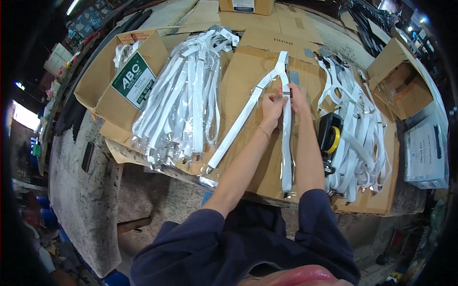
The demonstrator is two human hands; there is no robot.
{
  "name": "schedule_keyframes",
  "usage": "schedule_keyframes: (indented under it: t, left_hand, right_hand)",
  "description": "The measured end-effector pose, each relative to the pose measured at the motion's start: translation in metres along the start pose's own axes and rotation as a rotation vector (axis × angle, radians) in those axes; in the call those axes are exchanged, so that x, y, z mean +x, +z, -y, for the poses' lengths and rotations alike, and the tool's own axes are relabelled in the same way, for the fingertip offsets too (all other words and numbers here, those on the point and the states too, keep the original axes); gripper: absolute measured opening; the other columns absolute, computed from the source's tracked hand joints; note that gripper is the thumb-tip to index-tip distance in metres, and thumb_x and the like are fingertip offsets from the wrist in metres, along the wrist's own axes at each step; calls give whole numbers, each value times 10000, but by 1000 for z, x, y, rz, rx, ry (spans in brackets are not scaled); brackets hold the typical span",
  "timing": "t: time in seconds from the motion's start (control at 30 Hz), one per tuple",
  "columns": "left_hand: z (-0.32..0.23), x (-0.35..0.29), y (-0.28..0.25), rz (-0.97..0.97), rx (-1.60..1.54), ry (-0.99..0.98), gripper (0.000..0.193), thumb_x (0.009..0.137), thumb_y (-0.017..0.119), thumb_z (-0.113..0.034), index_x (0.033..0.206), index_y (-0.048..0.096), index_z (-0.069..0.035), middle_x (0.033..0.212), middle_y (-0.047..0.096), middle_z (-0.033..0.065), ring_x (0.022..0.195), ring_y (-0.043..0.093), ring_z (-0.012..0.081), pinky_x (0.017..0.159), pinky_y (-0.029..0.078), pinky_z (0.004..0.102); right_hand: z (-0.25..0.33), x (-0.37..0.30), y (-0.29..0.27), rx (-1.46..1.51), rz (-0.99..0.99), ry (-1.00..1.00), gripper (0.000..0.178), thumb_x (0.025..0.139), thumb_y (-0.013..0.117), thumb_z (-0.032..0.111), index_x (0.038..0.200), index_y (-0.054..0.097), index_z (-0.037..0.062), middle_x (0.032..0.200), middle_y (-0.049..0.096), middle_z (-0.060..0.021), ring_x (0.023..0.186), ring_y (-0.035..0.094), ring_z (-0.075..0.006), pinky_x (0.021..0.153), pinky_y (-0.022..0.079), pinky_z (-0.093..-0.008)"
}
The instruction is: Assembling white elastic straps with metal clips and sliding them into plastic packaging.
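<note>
A pair of white Y-shaped suspenders [240, 121] lies spread on flattened cardboard [257, 162] in front of me. Its two front straps run toward me and end in metal clips. At the metal slider [286, 93] on the right strap, both hands meet. My left hand [272, 109] is closed, its fingertips pinching the strap's left edge just below the slider. From the other side my right hand [299, 99] grips the same strap, fingers bent around its edge. The fingertips partly cover the slider.
Bagged white suspenders [183, 95] are heaped at left beside an open cardboard box [102, 90]. Loose white suspenders [358, 138] pile up at right, with a black and yellow tape measure [330, 133] against them. Another open box [398, 81] and a clear plastic bin [426, 152] stand farther right.
</note>
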State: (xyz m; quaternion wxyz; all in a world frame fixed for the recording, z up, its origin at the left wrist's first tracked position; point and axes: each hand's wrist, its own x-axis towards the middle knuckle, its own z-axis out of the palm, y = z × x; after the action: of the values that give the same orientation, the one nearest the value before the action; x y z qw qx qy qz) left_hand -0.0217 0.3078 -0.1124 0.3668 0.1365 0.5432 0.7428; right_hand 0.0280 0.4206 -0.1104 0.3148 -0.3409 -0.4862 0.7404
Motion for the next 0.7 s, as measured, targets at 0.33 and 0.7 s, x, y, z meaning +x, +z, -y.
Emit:
schedule_keyframes:
  t: [0.33,0.7]
  left_hand:
    - [4,31,24,10,-181,-128,372,776,701,44,1056,458,13,999,577,123,840,620,187,678,520,302]
    - [13,56,35,-181,-366,-144,230,732,698,111,796,549,-52,743,548,7,640,567,127,564,482,274]
  right_hand:
    - [-6,11,-31,123,104,146,221,800,543,153,903,637,-20,818,665,-94,641,611,-153,564,494,-243]
    - [6,42,-26,130,294,302,265,910,527,200,1030,577,-31,928,652,-124,858,649,-227,785,545,-380]
